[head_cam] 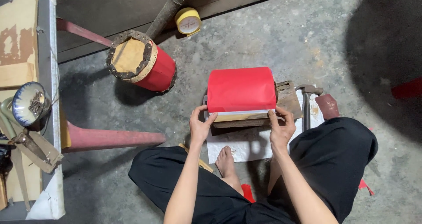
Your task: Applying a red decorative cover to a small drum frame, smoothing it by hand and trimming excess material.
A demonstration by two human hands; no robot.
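Observation:
A red paper sheet is wrapped over a small drum body that lies on its side on a wooden block. My left hand pinches the sheet's near left corner. My right hand presses the near right corner, where a white and yellowish strip shows under the red. A white sheet lies on the concrete floor below the drum, by my bare foot.
A second red-covered drum lies tilted at the upper left beside a wooden stick and a yellow tape roll. A hammer lies right of the block. A table edge with a blue-rimmed bowl stands at left.

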